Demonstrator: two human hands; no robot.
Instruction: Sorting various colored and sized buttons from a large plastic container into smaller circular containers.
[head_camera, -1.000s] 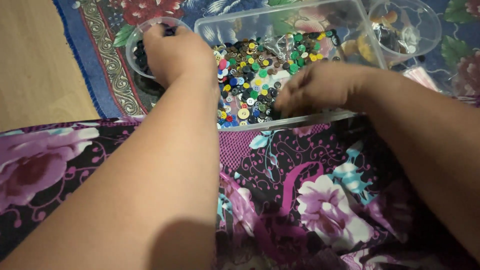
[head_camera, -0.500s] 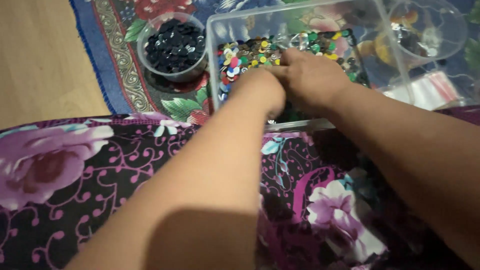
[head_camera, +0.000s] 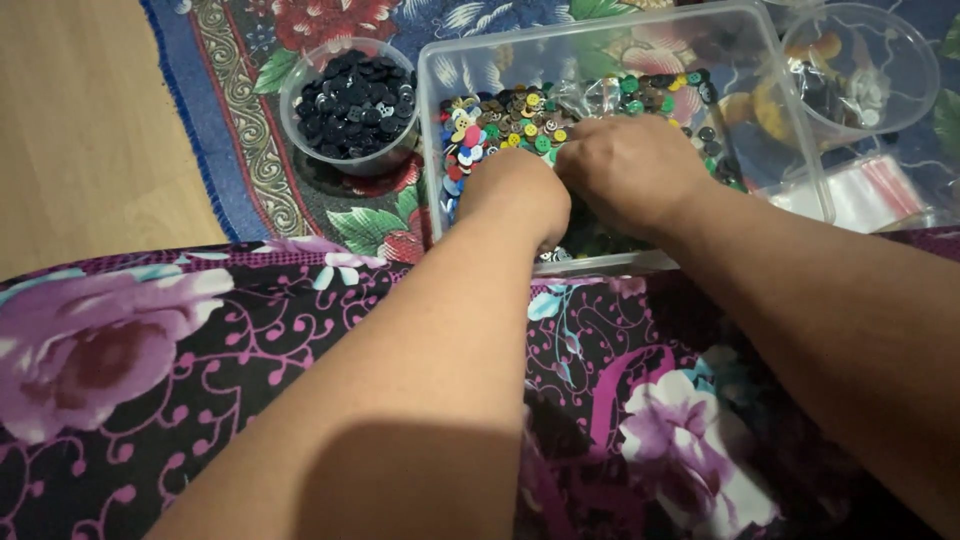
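Note:
A clear rectangular plastic tub (head_camera: 432, 100) holds a heap of mixed coloured buttons (head_camera: 500, 115). Both my hands are down inside it, side by side and touching the buttons. My left hand (head_camera: 515, 195) is curled knuckles-up at the tub's near left part. My right hand (head_camera: 630, 170) lies next to it, fingers bent down into the heap. The fingertips of both hands are hidden, so whether they pinch any button cannot be seen. A clear round cup (head_camera: 350, 100) filled with dark buttons stands left of the tub.
A second clear cup (head_camera: 860, 70) with a few light pieces stands at the far right, small clear bags (head_camera: 860, 195) lie beside it. All rest on a blue floral rug (head_camera: 240, 150); wooden floor (head_camera: 90, 130) lies left. My lap in purple floral cloth (head_camera: 200, 370) fills the foreground.
My left hand has come away from the cup of dark buttons and moved right into the tub beside my right hand. The view has shifted, so the tub sits more central.

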